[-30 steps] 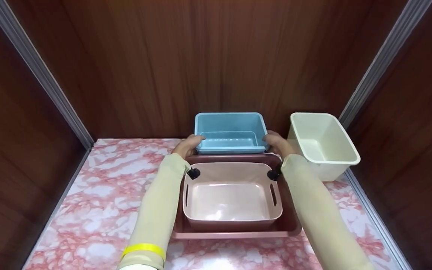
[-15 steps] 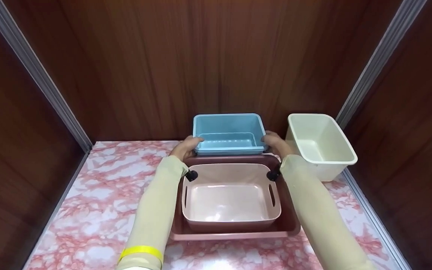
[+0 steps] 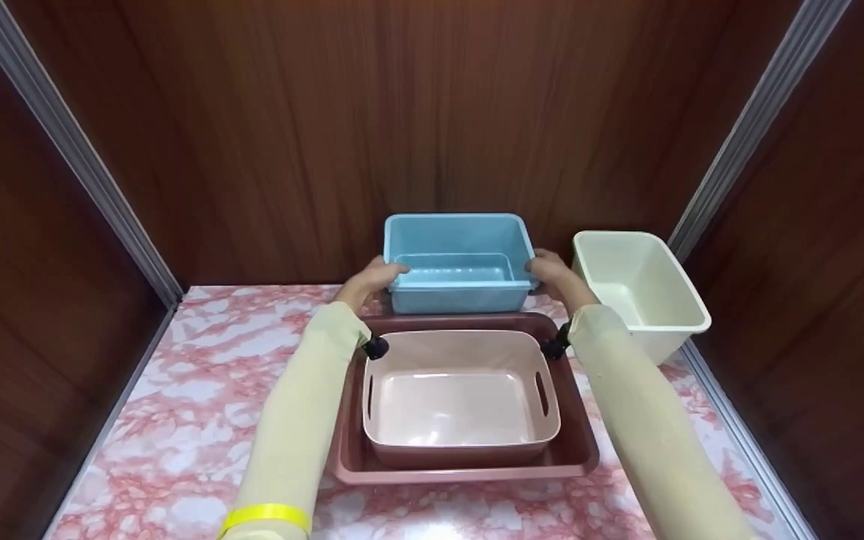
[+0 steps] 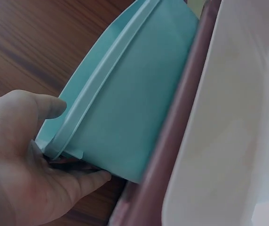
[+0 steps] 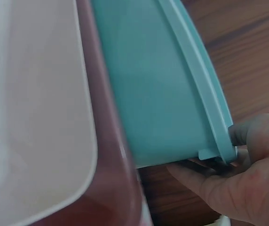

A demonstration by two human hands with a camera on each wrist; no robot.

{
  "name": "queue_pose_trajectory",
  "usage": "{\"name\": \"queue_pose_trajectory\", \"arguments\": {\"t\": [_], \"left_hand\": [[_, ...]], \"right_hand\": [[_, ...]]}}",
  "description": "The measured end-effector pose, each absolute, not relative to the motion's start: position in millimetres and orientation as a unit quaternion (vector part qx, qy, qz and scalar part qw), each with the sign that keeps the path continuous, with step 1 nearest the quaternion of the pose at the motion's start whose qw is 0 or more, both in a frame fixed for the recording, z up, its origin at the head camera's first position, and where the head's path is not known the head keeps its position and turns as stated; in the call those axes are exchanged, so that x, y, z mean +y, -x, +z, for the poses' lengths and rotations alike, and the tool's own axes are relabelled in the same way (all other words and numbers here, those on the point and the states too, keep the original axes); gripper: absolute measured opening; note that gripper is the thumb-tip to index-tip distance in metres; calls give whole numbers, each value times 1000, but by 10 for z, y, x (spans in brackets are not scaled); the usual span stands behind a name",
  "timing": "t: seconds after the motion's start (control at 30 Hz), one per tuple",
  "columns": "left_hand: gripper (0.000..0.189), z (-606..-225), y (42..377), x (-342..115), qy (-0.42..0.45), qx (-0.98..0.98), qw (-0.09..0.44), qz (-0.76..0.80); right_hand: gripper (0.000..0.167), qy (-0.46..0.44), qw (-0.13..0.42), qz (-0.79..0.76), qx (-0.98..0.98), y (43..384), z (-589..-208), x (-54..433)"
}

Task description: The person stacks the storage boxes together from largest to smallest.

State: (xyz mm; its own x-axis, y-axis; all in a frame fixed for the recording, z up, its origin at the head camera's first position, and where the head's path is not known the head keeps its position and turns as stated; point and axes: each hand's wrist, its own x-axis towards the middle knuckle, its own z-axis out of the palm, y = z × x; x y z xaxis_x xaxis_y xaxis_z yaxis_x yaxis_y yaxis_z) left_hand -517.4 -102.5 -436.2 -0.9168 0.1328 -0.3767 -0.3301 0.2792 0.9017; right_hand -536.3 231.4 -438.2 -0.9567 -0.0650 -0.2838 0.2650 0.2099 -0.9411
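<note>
Both hands hold a light blue plastic bin (image 3: 459,300) by its two short ends, close to the back wall. My left hand (image 3: 369,281) has its thumb over the bin's left rim, its fingers under the rim outside. On the opposite end my right hand (image 3: 552,274) grips the rim in the same way. In the left wrist view the thumb (image 4: 52,106) lies over the blue rim. Just in front of the blue bin stands a beige-pink basin with slot handles (image 3: 462,405), set inside a larger reddish-brown tub (image 3: 469,475).
A cream bin (image 3: 646,281) stands at the back right, close to the right forearm. Wood-grain panels (image 3: 447,112) enclose the back and both sides. The pink-and-white marbled table (image 3: 199,390) spreads out left of the tub.
The blue bin has come up a little in both hands, and more of its front wall shows. The forearms rose with it. The basin and tub stay put.
</note>
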Motion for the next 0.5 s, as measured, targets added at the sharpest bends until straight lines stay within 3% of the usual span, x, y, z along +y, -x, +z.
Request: {"name": "queue_pose_trajectory", "arguments": {"t": [0.27, 0.5], "left_hand": [[53, -4000, 5137, -1071, -3, 823, 118, 555], [51, -3764, 5048, -1075, -20, 809, 120, 574]], "right_hand": [[59, -51, 58, -570, 818, 5319, -4034, 2283], [55, -44, 46, -542, 838, 5180, -3722, 2311]]}}
